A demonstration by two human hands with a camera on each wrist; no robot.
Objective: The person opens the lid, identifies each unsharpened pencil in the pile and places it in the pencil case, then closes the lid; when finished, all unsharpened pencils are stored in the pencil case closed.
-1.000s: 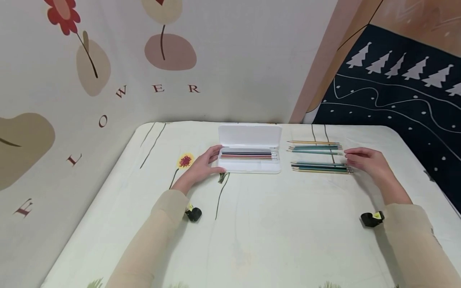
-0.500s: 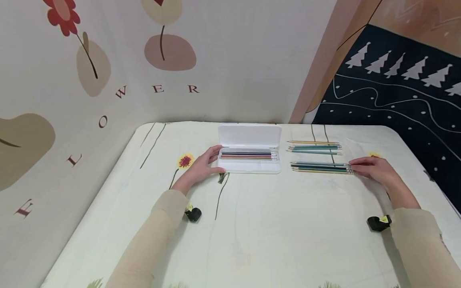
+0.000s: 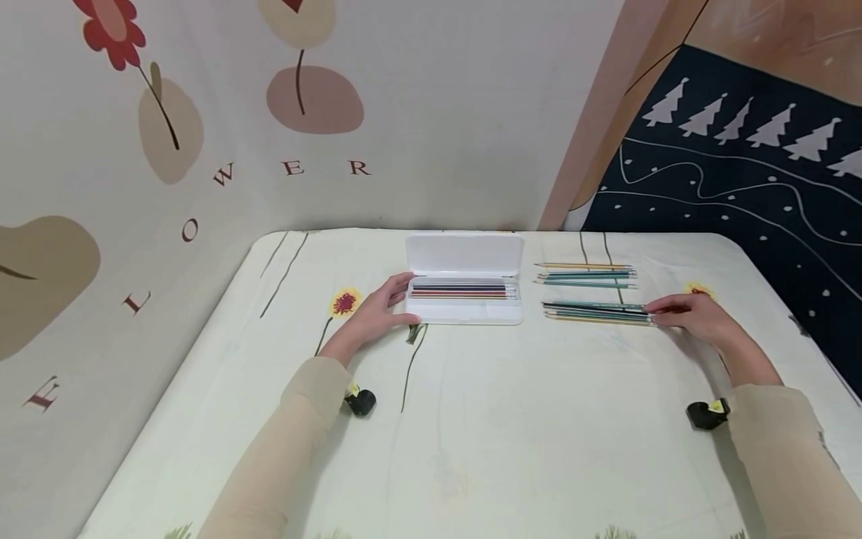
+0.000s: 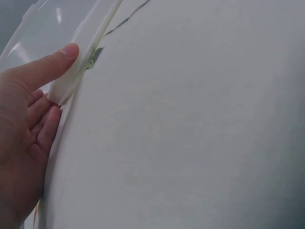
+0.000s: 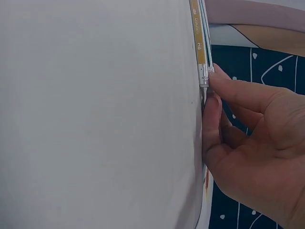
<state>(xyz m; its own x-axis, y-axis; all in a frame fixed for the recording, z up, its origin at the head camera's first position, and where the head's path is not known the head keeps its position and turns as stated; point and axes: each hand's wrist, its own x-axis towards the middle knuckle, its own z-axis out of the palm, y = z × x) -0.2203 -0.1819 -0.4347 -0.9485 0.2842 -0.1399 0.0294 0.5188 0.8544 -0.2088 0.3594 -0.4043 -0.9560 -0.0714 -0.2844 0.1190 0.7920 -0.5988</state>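
A white plastic pencil case (image 3: pixel 465 311) lies with its lid raised, and several dark and reddish pencils (image 3: pixel 465 292) rest side by side inside. At its left end my left hand (image 3: pixel 373 313) grips the case, thumb on the front rim and fingers at the side. To the right, a row of several green, dark and yellow pencils (image 3: pixel 592 314) lies on the cloth. My right hand (image 3: pixel 697 318) is at their eraser ends, thumb and fingers pinching a pencil there. In the right wrist view a yellow pencil (image 5: pixel 198 38) lies nearest; the fingers hide part of the tips.
Behind that row lies a second group of several pencils (image 3: pixel 586 275), one yellow and others green. A pale printed cloth (image 3: pixel 505 419) covers the table. A printed white sheet (image 3: pixel 444 165) hangs behind it, and a dark tree-patterned cloth (image 3: pixel 727 180) hangs at the right.
My right hand moved from beside the back pencils toward the front row's eraser ends, then slightly left. Pencils there have shifted a little. My left hand stays on the case.
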